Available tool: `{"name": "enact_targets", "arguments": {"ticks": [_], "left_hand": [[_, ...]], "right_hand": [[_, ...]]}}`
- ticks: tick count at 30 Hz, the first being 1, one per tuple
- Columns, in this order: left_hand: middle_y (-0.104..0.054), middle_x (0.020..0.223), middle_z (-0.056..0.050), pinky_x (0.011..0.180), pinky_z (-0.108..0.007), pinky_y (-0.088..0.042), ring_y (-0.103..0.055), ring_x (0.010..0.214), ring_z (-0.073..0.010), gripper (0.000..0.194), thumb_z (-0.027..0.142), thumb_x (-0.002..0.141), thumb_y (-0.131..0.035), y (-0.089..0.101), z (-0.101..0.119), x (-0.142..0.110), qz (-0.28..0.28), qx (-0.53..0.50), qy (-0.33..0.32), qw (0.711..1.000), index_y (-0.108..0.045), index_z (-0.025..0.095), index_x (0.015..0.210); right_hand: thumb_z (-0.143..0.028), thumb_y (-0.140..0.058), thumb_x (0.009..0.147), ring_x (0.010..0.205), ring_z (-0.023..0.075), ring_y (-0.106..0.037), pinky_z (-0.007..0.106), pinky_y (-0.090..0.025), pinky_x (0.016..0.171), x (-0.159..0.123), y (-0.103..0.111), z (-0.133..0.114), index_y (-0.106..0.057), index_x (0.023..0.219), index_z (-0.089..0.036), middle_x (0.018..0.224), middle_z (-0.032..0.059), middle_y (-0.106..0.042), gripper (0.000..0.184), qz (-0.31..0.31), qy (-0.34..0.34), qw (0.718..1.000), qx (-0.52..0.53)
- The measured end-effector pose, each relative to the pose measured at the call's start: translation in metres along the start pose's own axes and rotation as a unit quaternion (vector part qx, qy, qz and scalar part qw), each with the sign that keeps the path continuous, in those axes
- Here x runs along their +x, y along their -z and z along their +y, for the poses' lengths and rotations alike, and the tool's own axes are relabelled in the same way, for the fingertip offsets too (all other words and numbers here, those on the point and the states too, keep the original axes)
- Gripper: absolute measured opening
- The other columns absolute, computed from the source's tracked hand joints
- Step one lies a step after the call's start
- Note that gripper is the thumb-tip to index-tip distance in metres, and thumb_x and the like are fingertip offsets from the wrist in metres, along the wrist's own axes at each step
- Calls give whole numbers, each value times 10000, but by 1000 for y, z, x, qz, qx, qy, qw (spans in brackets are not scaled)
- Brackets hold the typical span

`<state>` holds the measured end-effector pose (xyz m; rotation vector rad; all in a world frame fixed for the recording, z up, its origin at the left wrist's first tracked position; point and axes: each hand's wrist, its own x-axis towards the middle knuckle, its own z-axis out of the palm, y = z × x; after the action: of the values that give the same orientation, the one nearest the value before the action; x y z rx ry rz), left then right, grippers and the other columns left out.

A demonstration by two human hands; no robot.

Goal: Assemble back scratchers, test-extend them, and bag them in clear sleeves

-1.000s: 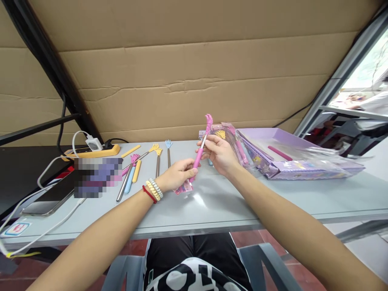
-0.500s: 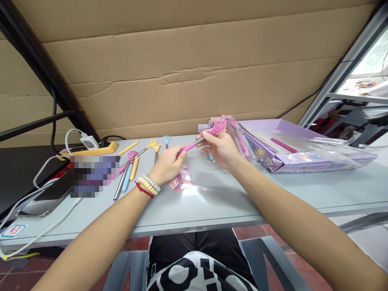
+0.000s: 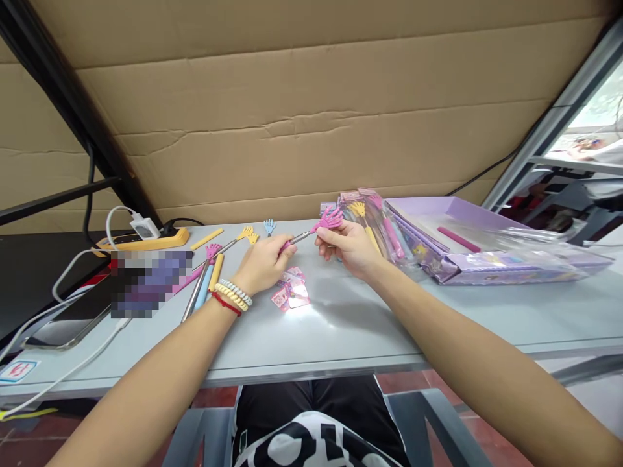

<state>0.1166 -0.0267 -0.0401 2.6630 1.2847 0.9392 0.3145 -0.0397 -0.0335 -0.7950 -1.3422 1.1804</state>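
Observation:
A pink back scratcher (image 3: 329, 219) with a hand-shaped head and metal shaft is held level above the table. My left hand (image 3: 263, 263) is closed round its handle, which is mostly hidden in the fist. At the other end, the fingers of my right hand (image 3: 351, 248) pinch the head from behind. Below lie pink printed cards (image 3: 293, 289). Left of my left wrist are loose yellow scratcher heads (image 3: 247, 232), a pink one (image 3: 212, 253), and a yellow handle (image 3: 216, 271). A blue scratcher head (image 3: 269, 226) shows behind my left hand.
Bagged back scratchers (image 3: 384, 227) lie at the back, beside a purple box (image 3: 448, 263) holding a pink handle (image 3: 458, 239) and clear bags. At the left are a phone (image 3: 68, 319), white cables and a yellow power strip (image 3: 141, 240). A cardboard wall (image 3: 292, 155) stands behind.
The scratcher's head has come left and down towards my left hand, and its visible length between my hands is shorter. My right hand has moved slightly left, uncovering a yellow bagged scratcher.

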Motion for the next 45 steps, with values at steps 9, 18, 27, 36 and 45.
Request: {"name": "enact_targets", "arguments": {"ticks": [9, 18, 27, 36, 45], "left_hand": [[-669, 789, -45, 668, -297, -414, -590, 739, -192, 254, 304, 875, -422, 7, 1, 0, -40, 76, -6, 996, -647, 188, 902], [-673, 770, -50, 618, -303, -364, -599, 721, -197, 213, 266, 827, -447, 9, -3, 0, -40, 152, -32, 987, -640, 191, 775], [-638, 630, -89, 553, -325, -340, -605, 648, -258, 174, 268, 719, -503, 24, -27, 6, -67, 249, 83, 963, -655, 200, 667], [-606, 592, -126, 555, -339, -357, -604, 638, -272, 176, 241, 690, -509, 29, -11, 2, -111, 292, 68, 947, -661, 168, 638], [-601, 595, -139, 529, -345, -365, -611, 636, -302, 163, 223, 677, -513, 35, -2, 1, -129, 291, 88, 944, -652, 159, 623]], "right_hand": [[-339, -711, 690, 785, 170, -604, 298, -463, 688, 3, 13, -3, -608, 962, -188, 914, 58, -657, 328, 86, 203, 919, -327], [-311, -547, 851, 631, 134, -525, 251, -331, 612, -6, 9, -1, -667, 785, -159, 702, 50, -653, 205, -102, 205, 793, -564], [-320, -481, 860, 542, 106, -432, 236, -280, 556, -10, 7, -1, -657, 776, -161, 603, 21, -588, 252, -102, 203, 788, -571], [-292, -421, 887, 461, 83, -312, 252, -202, 494, -23, -5, 2, -508, 536, -174, 470, -14, -431, 380, -96, 287, 760, -575], [-299, -409, 893, 446, 82, -341, 256, -173, 478, -28, -8, -3, -536, 576, -176, 464, -6, -443, 363, -82, 329, 720, -606]]}}
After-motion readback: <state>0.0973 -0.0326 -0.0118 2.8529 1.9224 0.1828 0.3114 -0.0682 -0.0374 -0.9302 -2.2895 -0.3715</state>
